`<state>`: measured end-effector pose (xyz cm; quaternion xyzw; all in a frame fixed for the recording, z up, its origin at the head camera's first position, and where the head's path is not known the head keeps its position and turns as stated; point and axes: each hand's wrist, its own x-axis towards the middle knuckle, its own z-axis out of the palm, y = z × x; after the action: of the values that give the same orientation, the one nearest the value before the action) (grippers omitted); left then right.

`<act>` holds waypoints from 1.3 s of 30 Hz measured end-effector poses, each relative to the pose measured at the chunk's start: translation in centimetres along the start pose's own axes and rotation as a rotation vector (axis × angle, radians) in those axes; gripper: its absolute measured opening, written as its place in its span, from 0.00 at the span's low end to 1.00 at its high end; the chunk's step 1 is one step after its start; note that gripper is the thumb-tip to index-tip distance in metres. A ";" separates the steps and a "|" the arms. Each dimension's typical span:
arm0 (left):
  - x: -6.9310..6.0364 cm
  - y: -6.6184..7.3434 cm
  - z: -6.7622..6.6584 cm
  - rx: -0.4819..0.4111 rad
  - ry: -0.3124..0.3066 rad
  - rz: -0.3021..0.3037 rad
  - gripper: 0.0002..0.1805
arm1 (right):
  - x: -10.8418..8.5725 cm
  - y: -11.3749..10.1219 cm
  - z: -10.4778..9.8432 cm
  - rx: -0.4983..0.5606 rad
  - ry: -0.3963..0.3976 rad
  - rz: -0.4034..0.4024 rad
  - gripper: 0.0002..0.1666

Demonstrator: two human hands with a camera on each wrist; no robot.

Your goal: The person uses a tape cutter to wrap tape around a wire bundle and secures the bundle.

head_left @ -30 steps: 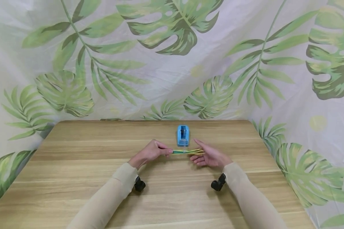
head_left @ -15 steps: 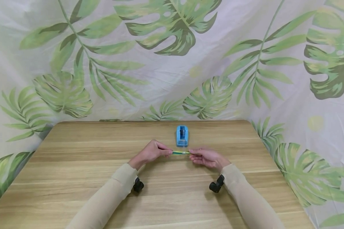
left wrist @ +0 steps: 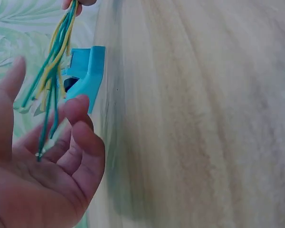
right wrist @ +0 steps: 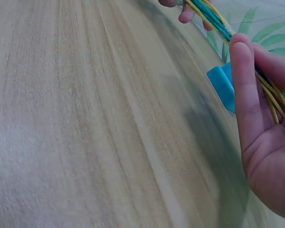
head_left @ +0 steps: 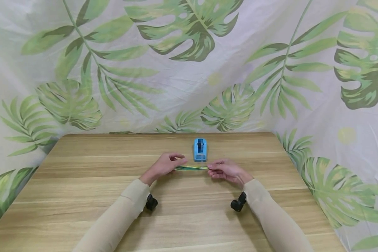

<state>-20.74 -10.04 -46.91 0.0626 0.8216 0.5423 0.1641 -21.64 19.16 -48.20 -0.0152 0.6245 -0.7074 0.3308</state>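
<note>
In the head view, a person has both hands over a wooden table (head_left: 113,217). The right hand (head_left: 228,170) pinches one end part of a bundle of wires (head_left: 190,168), green and yellow. The left hand (head_left: 166,163) is at the other end with its thumb and fingers apart, so it does not look like it is gripping. The bundle of wires lies level between the two hands, maybe because the right hand's pinch is enough to hold it up. A blue tape dispenser (head_left: 200,149) sits just past the wires, with its front toward the person, which seems a handy spot for pulling tape. A leafy cloth (head_left: 176,80) hangs behind the table.

In the left wrist view, the left hand is wide and a bit curved, like a cup. The loose ends spread out and point down into it. I cannot tell if they touch the palm. Leaving the fingers apart likely gives the ends room to spread. The other hand's fingers hold the bundle at the top.

In the right wrist view, the right hand is narrow, with the bundle of wires between thumb and finger. That pinch probably keeps the wires together. A shiny clear bit (right wrist: 229,30), perhaps tape, shows just beside the pinch. Past it, the ends fan out toward the palm.
</note>
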 end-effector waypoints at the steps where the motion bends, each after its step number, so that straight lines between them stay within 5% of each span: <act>1: 0.0 -0.1 -0.1 -0.025 0.005 -0.020 0.30 | 0.0 0.0 0.0 -0.002 -0.006 -0.010 0.12; 9: 0.0 -0.7 -0.2 -0.297 -0.104 -0.189 0.43 | -0.1 -0.1 0.3 -0.026 -0.019 -0.112 0.08; 18: 0.1 -0.4 -0.4 -0.312 -0.214 -0.244 0.41 | 0.2 0.1 0.6 -0.146 0.058 -0.193 0.12; 32: -0.1 -0.5 -0.5 -0.296 -0.213 -0.202 0.24 | -0.1 0.4 0.7 -0.268 0.076 -0.308 0.16; 39: -0.3 -0.5 -0.3 -0.364 -0.174 -0.171 0.20 | -0.4 0.3 0.9 -0.559 0.173 -0.351 0.13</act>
<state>-20.51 -10.56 -47.18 0.0085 0.6951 0.6585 0.2882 -20.78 18.58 -48.11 -0.1525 0.8079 -0.5535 0.1329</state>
